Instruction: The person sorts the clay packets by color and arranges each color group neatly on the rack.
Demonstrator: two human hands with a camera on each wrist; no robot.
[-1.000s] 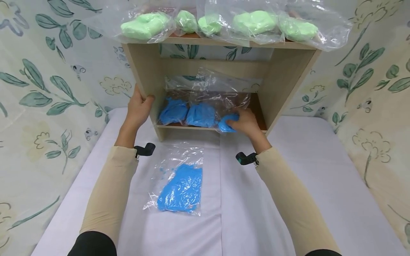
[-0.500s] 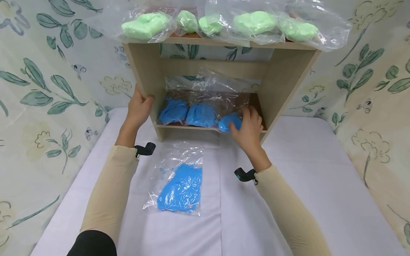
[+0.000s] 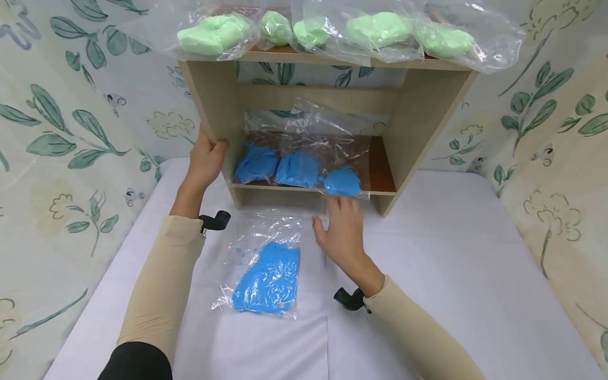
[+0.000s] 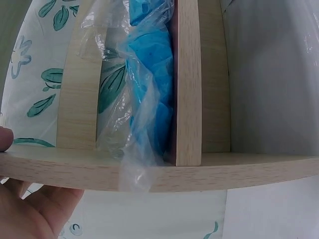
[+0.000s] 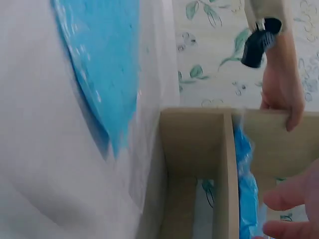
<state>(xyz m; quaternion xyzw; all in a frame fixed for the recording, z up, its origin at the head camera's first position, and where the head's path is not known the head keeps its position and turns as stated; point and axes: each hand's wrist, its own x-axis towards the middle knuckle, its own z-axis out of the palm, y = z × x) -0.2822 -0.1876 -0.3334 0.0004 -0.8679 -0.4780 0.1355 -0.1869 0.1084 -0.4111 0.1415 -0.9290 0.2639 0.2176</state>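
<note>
My left hand [image 3: 205, 162] grips the left side panel of a small wooden shelf unit [image 3: 429, 116], thumb [image 4: 4, 138] on the inner face and fingers around the outside. In the head view my right hand [image 3: 341, 232] hovers just in front of the lower shelf board with spread, relaxed fingers and nothing held. Three clear plastic bags of blue clay-like material lie in a row on that board: a left bag [image 3: 258, 163], a middle bag [image 3: 298, 170] and a right bag [image 3: 342, 181], nearest the right hand. A larger flat bag of blue material [image 3: 269, 277] lies on the table between the forearms.
Several clear bags of pale green material [image 3: 380, 31] sit along the top board, some plastic hanging over its edges. A white cloth [image 3: 451, 264] covers the table. Floral-patterned sheets [image 3: 71, 158] stand behind and at both sides.
My right hand has let go of the right blue bag on the lower board and drawn back toward the table's middle. My left hand stays on the side panel.
</note>
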